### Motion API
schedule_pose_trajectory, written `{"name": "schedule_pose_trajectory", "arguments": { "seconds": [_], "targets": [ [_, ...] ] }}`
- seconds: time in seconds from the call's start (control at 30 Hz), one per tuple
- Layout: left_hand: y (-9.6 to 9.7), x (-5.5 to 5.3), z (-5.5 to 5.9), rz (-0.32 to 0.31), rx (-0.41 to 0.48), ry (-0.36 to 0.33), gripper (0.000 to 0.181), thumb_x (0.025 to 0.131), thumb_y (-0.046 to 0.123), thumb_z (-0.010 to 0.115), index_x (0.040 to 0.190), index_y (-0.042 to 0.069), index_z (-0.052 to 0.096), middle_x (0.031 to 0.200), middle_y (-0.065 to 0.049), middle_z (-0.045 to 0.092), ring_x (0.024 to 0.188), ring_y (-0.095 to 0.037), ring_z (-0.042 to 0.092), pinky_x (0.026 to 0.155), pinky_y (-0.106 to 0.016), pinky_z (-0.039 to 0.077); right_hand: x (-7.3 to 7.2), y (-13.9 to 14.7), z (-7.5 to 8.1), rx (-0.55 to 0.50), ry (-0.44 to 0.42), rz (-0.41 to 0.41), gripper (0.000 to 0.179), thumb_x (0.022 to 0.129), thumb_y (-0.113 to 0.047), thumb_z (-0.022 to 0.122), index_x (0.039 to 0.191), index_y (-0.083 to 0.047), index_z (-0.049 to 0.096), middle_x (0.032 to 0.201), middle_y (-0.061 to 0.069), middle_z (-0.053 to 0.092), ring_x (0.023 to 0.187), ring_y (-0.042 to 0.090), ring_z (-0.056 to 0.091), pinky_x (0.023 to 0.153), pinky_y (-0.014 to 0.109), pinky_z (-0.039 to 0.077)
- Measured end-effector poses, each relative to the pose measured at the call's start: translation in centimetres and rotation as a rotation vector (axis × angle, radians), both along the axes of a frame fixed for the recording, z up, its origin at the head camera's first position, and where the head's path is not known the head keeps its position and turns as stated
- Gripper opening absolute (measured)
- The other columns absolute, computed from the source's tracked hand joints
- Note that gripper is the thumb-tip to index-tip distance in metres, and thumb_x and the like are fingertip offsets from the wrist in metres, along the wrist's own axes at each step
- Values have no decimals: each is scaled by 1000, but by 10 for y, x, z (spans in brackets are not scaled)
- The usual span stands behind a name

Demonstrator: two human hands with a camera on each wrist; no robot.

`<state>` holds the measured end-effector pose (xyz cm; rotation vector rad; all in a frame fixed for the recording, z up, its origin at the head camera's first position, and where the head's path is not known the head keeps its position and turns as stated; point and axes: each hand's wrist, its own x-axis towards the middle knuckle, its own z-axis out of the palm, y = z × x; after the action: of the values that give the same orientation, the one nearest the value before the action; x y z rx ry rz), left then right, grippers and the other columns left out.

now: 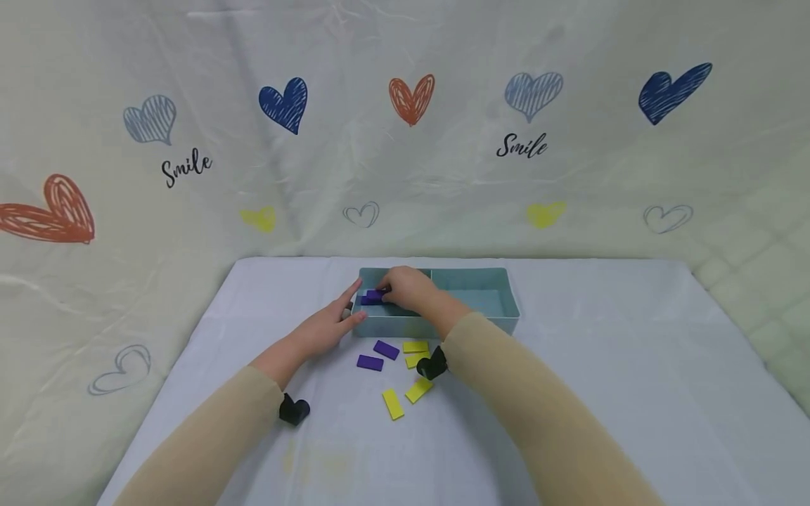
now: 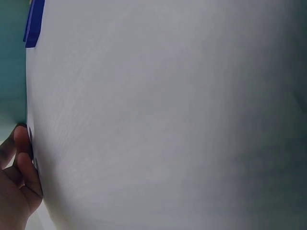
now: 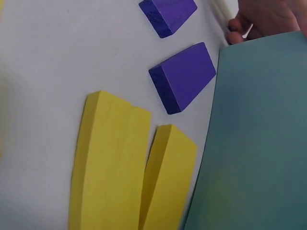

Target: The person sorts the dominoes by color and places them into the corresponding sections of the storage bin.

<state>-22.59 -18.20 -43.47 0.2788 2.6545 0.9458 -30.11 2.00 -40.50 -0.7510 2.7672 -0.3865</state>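
A light teal box [image 1: 436, 327] with a divider stands at the far side of the table. Inside its left compartment my right hand [image 1: 411, 288] pinches a purple block [image 1: 375, 295], and another purple block [image 1: 365, 301] shows just below it. My left hand [image 1: 323, 330] touches the left end of the box, index finger and thumb spread and fairly straight along it. From the right wrist, the left hand's fingertips [image 3: 235, 31] appear right at the box corner. In the left wrist view, some left fingers [image 2: 29, 175] bend beside the box.
Two purple blocks, one farther [image 1: 386, 349] and one nearer [image 1: 370, 362], lie before the box. Several yellow blocks [image 1: 393, 405] lie to their right and nearer me, partly behind the right wrist's black mount [image 1: 433, 364]. A white cloth covers the table [image 1: 620, 365]; a printed cloth hangs behind.
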Motion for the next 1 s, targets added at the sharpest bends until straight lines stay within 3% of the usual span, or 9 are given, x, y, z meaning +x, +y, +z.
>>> {"name": "schedule_pose_trajectory", "arguments": {
  "seconds": [0.43,0.73,1.0],
  "targets": [
    [-1,-1,-6,-9,2,15,71,99,61,43,153,54,-3,151,-16,42,130,-37,50,107,-59,36,4,-10,-5,45,-15,-3,31,97,-23,66,128,-19,69,127,0,67,121,19,59,105,36,44],
    [-2,1,-2,-1,14,0,71,99,62,43,153,55,-2,152,-17,40,132,-38,48,108,-60,34,3,-12,-6,57,-1,18,31,97,-24,66,128,-20,69,123,-1,69,115,17,62,102,35,46],
    [-3,-1,-4,-4,13,4,71,98,63,43,152,57,-3,152,-16,41,131,-37,48,107,-61,34,2,-12,-6,63,-15,18,36,97,-27,66,132,-22,66,131,-2,65,122,18,58,106,36,43]
  ]
}}
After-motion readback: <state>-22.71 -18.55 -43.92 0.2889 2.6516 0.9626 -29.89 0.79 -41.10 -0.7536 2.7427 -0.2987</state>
